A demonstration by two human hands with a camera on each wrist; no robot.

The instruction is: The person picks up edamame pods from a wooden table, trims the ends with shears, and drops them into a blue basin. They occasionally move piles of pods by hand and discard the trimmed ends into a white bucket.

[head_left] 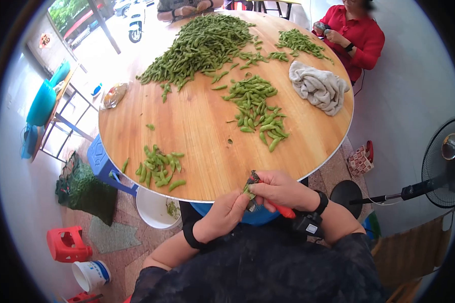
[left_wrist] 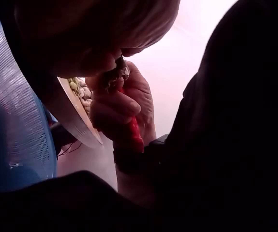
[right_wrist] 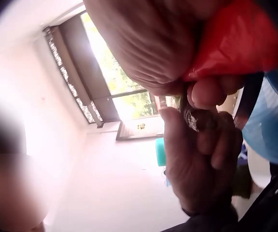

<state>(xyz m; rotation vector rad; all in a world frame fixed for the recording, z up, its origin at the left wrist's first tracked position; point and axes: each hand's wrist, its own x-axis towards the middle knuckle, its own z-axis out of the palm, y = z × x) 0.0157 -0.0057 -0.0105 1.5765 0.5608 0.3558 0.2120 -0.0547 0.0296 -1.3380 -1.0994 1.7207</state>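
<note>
While L fingers pinch sm. green pod, R fingers grip red-handled tool; pod partly hidden.

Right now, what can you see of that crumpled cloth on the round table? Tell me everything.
The cloth is off-white with greyer patches, perhaps shadow or dirt, and looks like soft, thick towelling. It lies bunched in loose folds, its full shape hidden. It rests on the round wooden table, near the rim at the right of the head view, with edamame pods beyond it and more to its left. Nothing but the table plainly touches it.
</note>
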